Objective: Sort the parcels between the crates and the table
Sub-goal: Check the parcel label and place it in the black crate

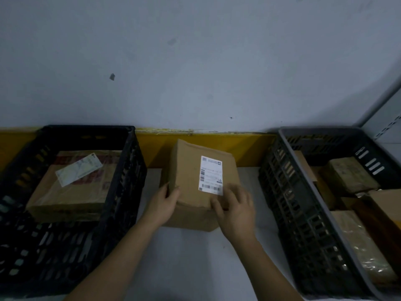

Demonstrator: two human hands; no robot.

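A brown cardboard parcel (191,170) with a white shipping label (211,175) lies tilted on top of another cardboard box (191,220) on the white table (195,263), between two crates. My left hand (163,203) grips the parcel's near left corner. My right hand (236,210) rests on its near right corner, fingers spread over the top, blurred. The black crate (121,192) on the left holds a large flat box (71,192) with a label. The grey crate (303,213) on the right holds several wrapped parcels (349,177).
A grey wall with a yellow base strip (195,146) runs right behind the table. A metal shelf upright (386,122) stands at the far right. Bare table surface lies between the crates, in front of the boxes.
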